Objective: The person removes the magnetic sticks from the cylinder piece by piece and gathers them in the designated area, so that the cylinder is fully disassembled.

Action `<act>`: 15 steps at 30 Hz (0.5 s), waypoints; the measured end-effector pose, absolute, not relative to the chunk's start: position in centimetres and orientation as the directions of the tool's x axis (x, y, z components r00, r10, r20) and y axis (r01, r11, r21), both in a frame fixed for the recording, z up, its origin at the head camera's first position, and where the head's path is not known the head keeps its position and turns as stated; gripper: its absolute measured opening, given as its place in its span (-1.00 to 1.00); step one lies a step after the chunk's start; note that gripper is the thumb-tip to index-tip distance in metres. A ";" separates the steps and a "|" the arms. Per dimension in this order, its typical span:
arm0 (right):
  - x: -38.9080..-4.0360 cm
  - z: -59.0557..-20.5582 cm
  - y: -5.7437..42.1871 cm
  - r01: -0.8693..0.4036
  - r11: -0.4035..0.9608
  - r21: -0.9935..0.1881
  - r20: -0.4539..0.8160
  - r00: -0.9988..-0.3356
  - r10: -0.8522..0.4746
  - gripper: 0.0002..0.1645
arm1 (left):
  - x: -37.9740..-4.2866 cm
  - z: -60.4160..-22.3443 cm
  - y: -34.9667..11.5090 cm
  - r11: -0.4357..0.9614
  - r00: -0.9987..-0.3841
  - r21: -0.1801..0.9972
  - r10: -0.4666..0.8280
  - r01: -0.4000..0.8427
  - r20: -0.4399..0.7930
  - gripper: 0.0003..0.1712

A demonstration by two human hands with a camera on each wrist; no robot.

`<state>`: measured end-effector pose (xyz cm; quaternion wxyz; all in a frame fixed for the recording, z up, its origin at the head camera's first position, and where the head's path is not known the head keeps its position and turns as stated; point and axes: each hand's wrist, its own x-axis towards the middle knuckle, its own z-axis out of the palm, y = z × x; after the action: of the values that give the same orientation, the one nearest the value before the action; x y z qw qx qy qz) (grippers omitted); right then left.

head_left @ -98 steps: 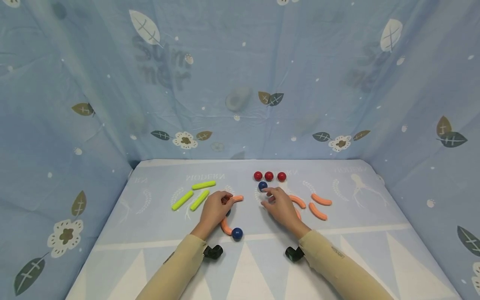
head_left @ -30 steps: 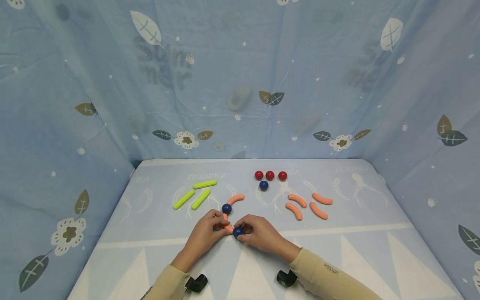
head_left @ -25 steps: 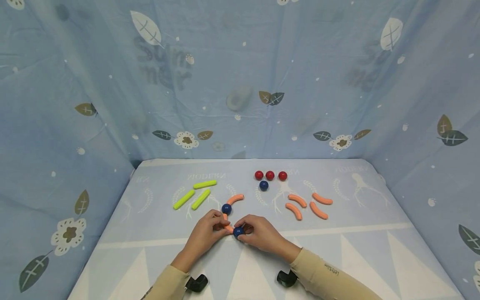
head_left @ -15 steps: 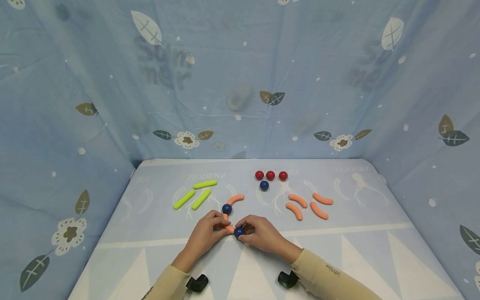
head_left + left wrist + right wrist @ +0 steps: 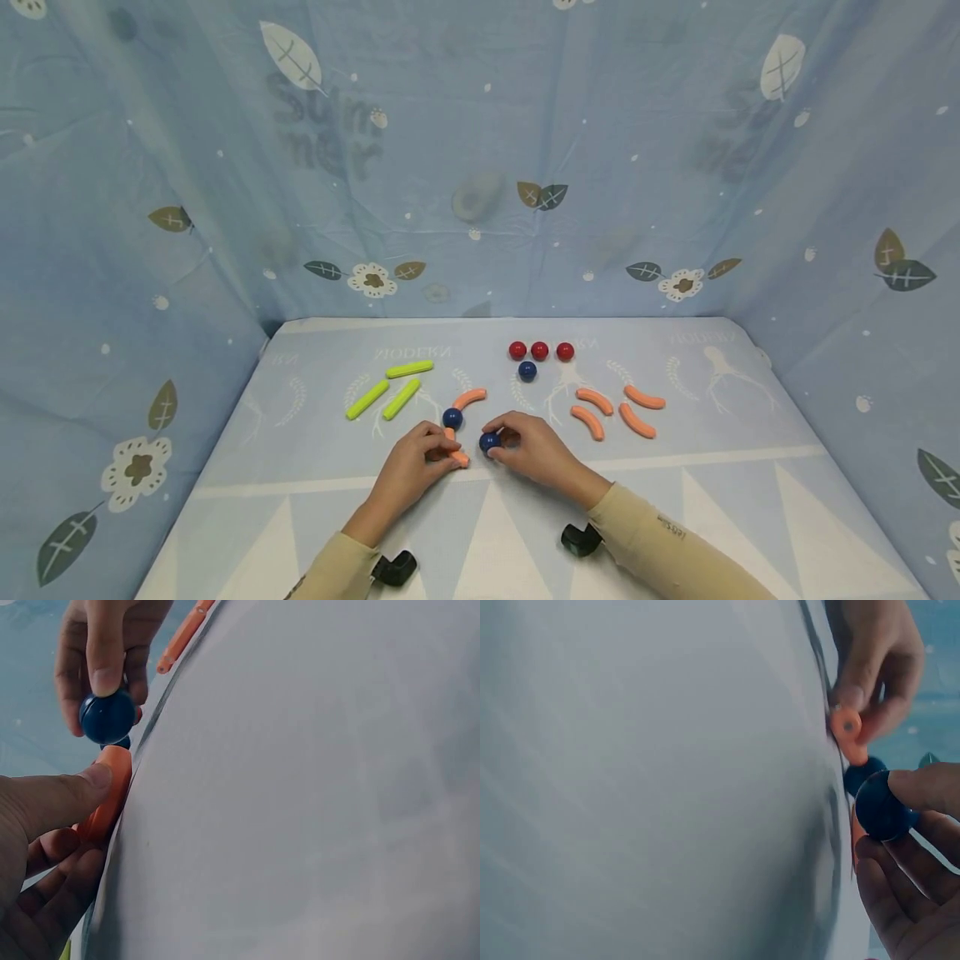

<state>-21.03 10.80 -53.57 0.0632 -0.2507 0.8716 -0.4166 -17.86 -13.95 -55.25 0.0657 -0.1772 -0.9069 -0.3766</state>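
My left hand [image 5: 412, 467] pinches a curved orange rod [image 5: 460, 459] between thumb and fingers, low over the table. Part of this rod is hidden by the fingers; its near end shows a small round spot in the right wrist view. The rod's far end meets a blue ball [image 5: 452, 418], from which another curved orange rod [image 5: 471, 397] runs up and right. To the right, my right hand [image 5: 536, 450] holds a second blue ball [image 5: 885, 806] by thumb and fingertips. A gap separates this ball from the rod's near end in the head view.
Three green rods [image 5: 367, 400] lie to the left. At the back are three red balls [image 5: 540, 351] with one blue ball [image 5: 527, 372] in front of them. Several curved orange rods [image 5: 637, 421] lie on the right. Patterned blue curtains [image 5: 480, 167] enclose the table's back and sides.
Half a second ago the blue ball in my right hand was against the rod's near end; now it is apart, up and to the right. My left hand has kept its place and its pinch.
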 end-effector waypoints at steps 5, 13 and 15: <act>-23.6 -52.7 10.9 -0.367 0.591 -0.719 0.128 -0.905 -0.407 -0.64 | -17.8 -55.2 -13.9 0.655 -0.938 0.672 0.261 0.346 0.229 -0.75; -27.7 -51.9 10.6 -0.369 0.624 -0.689 0.190 -0.922 -0.336 -0.64 | -17.8 -55.4 -13.9 0.644 -0.938 0.683 0.260 0.346 0.230 -0.75; -28.6 -51.9 10.5 -0.379 0.624 -0.683 0.210 -0.921 -0.328 -0.64 | -17.8 -55.4 -13.9 0.640 -0.937 0.685 0.259 0.348 0.234 -0.75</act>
<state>-28.59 10.48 -51.89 -0.0326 -0.1963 0.9006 -0.3863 -17.83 -13.86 -55.42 0.0570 -0.1677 -0.9037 -0.3897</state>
